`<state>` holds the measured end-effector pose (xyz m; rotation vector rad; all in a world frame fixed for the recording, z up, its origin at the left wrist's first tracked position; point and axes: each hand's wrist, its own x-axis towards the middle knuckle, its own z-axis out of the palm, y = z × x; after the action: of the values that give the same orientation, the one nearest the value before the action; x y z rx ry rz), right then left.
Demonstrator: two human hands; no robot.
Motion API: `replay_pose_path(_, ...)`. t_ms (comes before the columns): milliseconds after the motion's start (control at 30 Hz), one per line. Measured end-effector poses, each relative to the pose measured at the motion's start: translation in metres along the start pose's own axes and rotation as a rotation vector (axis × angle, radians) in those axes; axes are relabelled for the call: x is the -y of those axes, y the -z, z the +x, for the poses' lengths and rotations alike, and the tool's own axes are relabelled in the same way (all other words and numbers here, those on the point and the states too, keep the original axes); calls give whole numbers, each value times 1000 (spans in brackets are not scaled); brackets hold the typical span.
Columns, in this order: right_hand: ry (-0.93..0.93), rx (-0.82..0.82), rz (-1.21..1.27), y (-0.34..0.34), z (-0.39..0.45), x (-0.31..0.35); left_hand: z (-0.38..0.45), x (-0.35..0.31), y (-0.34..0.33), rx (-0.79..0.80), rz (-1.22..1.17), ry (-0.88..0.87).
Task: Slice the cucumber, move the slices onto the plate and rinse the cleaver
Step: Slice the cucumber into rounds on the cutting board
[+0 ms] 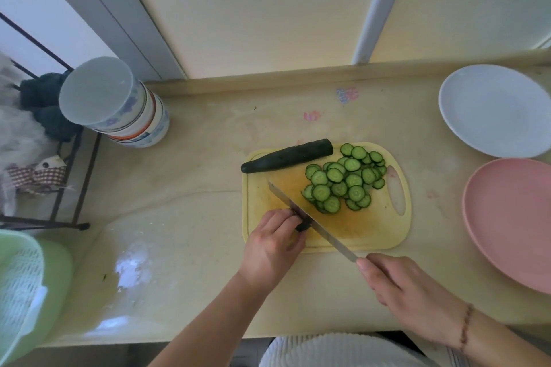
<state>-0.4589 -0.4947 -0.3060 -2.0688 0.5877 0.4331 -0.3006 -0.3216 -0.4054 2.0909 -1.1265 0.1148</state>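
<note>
- Left hand (pixel 272 240) is curling its fingers over a short dark cucumber stub (pixel 303 225) at the near-left of the cutting board (pixel 396 235), pinning it down.
- Right hand (pixel 396 283) is wrapping round the cleaver handle, just off the board's near edge; handle itself is hidden inside the grip.
- Cleaver (pixel 310 222) is lying diagonally, tip pointing far-left, heel near-right; blade is sitting right against the stub, just beside the left fingertips.
- Key relation: stub's long axis is running roughly across the blade, so the next cut looks like a straight drop. Very little stub left, fingers v. close to the edge, so slip risk looks high imo.
- Slices (pixel 343 180) are piling up on the blade's far-right side, mid-board, overlapping.
- A longer uncut cucumber half (pixel 287 155) is lying along the board's far edge, long axis left–right, well apart from both hands; left hand is nearer to it.
- White plate (pixel 492 110) and pink plate (pixel 512 220) are sitting on the worktop (pixel 193 188) right of the board, nearer the right hand. Both hold nothing yet.
- Stacked bowls (pixel 119 104) far-left; green basket (pixel 26 292) at near-left.
- Slicing is prob. about half done; transfer and rinse not yet begun.
</note>
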Motion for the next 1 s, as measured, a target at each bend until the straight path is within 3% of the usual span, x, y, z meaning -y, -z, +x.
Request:
replay_pose_path(833,6,-6,-173,-11,32,3,-2,4,0,9,-28,32)
replay_pose_path(1000,4,7,-84,-5,29,9,-3,3,-2,-4,-40,46)
